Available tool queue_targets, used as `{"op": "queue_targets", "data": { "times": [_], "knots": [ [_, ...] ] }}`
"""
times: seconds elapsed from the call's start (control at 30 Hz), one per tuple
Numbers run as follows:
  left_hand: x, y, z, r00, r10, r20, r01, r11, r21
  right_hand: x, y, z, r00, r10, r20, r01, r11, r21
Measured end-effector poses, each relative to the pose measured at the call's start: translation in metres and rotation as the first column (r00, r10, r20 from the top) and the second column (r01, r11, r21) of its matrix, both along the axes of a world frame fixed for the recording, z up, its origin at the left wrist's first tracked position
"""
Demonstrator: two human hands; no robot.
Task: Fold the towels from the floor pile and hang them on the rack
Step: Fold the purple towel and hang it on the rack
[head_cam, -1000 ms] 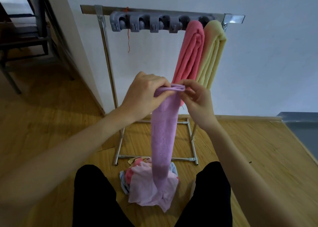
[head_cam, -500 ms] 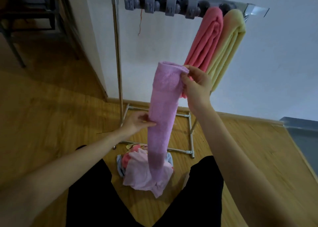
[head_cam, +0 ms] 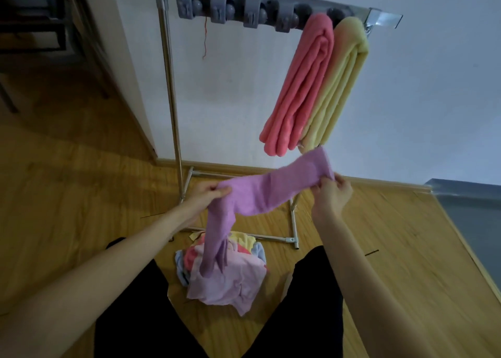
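Two folded towels, pink towel (head_cam: 301, 86) and yellow towel (head_cam: 339, 86), hang upper right on the rack (head_cam: 169, 86); left hand (head_cam: 207, 195) and right hand (head_cam: 332, 195) grip the half-folded purple towel (head_cam: 271, 192); the floor pile (head_cam: 225, 281) remains at lower centre.

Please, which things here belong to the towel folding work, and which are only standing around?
Belong to the job:
purple towel, held by the left hand and right hand
floor pile
rack with grey clips
pink towel and yellow towel, already hung

Just lying about:
dark furniture
grey step
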State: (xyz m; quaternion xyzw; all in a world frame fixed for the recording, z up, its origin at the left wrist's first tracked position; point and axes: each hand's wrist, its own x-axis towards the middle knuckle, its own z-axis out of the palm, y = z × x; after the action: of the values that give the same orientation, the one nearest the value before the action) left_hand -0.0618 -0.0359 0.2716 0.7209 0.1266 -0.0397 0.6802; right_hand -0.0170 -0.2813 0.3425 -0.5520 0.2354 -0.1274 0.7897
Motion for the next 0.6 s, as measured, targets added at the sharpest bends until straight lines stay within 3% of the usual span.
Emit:
{"op": "queue_targets", "data": {
  "times": [0.07,0.2,0.27,0.33,0.37,0.43,0.5,0.6],
  "knots": [
    [0.002,0.000,0.024,0.993,-0.027,0.111,0.024,0.999,0.028,-0.013,-0.003,-0.040,0.996,0.021,-0.084,-0.023,0.999,-0.025],
    [0.001,-0.003,0.074,0.919,-0.274,0.282,0.186,0.935,0.303,-0.034,0.000,-0.101,0.939,0.208,-0.273,-0.251,0.959,-0.132],
    [-0.004,-0.005,0.100,0.847,-0.461,0.264,0.308,0.832,0.461,-0.041,0.003,-0.119,0.865,0.355,-0.355,-0.449,0.863,-0.230],
    [-0.008,-0.004,0.124,0.781,-0.601,0.172,0.443,0.726,0.526,-0.042,0.008,-0.123,0.811,0.425,-0.403,-0.579,0.680,-0.450],
    [-0.010,-0.004,0.134,0.747,-0.653,0.127,0.507,0.682,0.527,-0.042,0.012,-0.118,0.824,0.432,-0.367,-0.566,0.596,-0.569],
    [-0.012,-0.004,0.149,0.701,-0.711,0.060,0.586,0.622,0.519,-0.043,0.021,-0.096,0.846,0.504,-0.171,-0.476,0.571,-0.669],
    [-0.014,-0.006,0.158,0.689,-0.724,0.042,0.611,0.611,0.504,-0.044,0.029,-0.061,0.756,0.654,0.009,-0.551,0.645,-0.530],
    [-0.016,-0.006,0.164,0.693,-0.720,0.028,0.627,0.622,0.470,-0.044,0.039,-0.016,0.504,0.850,0.153,-0.787,0.525,-0.325]
  ]
}}
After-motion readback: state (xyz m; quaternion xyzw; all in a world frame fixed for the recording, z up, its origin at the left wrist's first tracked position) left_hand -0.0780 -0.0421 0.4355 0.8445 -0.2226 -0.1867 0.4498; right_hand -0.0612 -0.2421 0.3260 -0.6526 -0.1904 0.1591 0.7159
